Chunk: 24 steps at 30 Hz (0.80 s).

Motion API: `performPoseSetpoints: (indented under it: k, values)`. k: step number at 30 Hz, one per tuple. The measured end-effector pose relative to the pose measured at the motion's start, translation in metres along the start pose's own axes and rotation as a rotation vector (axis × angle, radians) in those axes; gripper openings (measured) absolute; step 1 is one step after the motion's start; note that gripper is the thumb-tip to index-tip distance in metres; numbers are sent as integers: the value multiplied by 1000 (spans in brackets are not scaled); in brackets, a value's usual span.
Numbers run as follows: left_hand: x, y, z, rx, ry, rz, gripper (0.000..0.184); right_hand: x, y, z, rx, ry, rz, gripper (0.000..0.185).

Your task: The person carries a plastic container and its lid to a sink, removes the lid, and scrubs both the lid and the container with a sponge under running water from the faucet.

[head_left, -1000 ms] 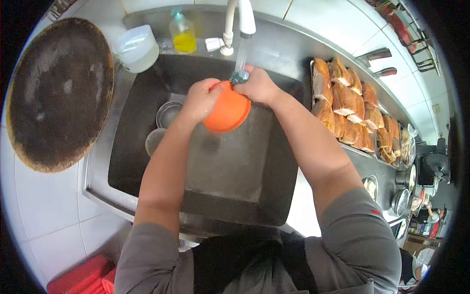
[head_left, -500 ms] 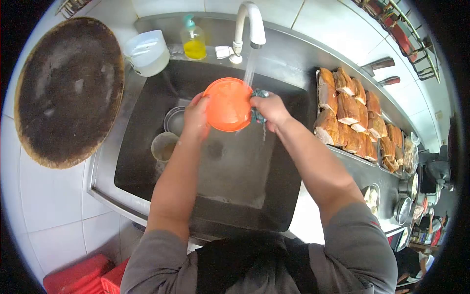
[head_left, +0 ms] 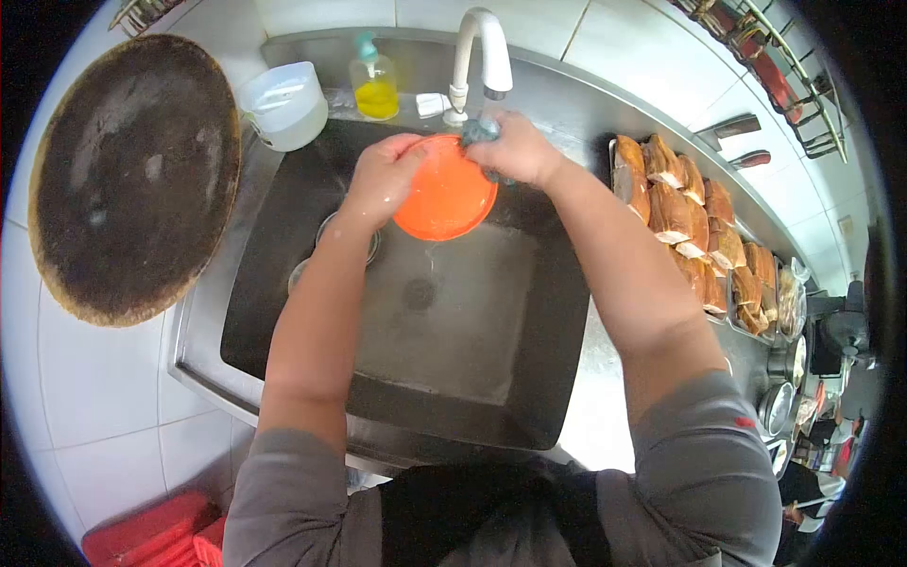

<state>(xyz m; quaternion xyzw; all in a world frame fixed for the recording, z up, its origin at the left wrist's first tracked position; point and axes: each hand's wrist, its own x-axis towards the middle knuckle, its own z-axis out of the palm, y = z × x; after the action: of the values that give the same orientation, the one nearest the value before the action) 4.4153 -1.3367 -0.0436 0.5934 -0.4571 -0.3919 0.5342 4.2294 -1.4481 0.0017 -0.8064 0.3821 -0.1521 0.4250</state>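
An orange plastic bowl (head_left: 448, 203) is held over the sink (head_left: 463, 321), just below the white faucet (head_left: 494, 57). My left hand (head_left: 385, 178) grips its left rim, with the thumb on the near face. At the upper right of the rim, my right hand (head_left: 518, 151) is closed on a wet grey-green scrubbing pad (head_left: 480, 132) pressed against the bowl. Water drips from the bowl's lower edge. Behind my left forearm, a metal bowl (head_left: 374, 248) and a translucent cup (head_left: 296, 274) in the sink are mostly hidden.
Behind the sink stand a soap pump bottle (head_left: 375, 87) and a translucent tub (head_left: 285, 109). A big dark round board (head_left: 137, 180) leans at the left wall. Trays of browned meat pieces (head_left: 673, 213) line the right counter, below knives (head_left: 732, 128) on the wall.
Both hands have moved up toward the faucet with the orange bowl, which is tilted differently. The scrubbing pad has shifted from the bowl's right side to its upper right rim.
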Motion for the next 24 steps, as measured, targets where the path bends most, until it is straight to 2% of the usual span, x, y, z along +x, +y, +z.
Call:
performPoseSetpoints:
  k: [3,4,7,9,10,13,14,15,17,18,20,23,24]
  values:
    - [-6,4,4,-209,172,34,26,-21,12,18,402,222,152,39]
    - [-7,3,8,-302,227,38,27,-14,45,32,614,203,166,35]
    - [-12,-3,20,-513,320,40,27,-33,61,70,927,191,290,29]
    - [-10,-18,33,-641,431,37,28,-46,49,101,1108,298,416,22]
    - [-10,-30,38,-702,487,34,28,-47,54,119,1300,304,452,21]
    - [-9,-78,35,-778,430,-62,32,-55,55,129,1178,305,520,26]
    - [-12,-85,24,-795,289,-73,33,-55,63,120,1033,267,441,26]
    - [-16,-78,10,-622,180,-129,34,-52,66,109,725,337,420,27]
    - [-25,-60,-13,-276,-51,-243,35,-45,69,77,50,219,182,27]
    - [-29,-50,-12,-213,-82,-256,37,-40,63,68,49,198,157,30]
    - [-25,-54,-2,-284,37,-162,34,-25,67,63,127,232,104,30]
    - [-6,-59,19,-530,217,-73,34,-26,53,71,770,421,231,28]
    - [-2,-61,28,-636,277,-64,34,-24,60,79,888,363,249,27]
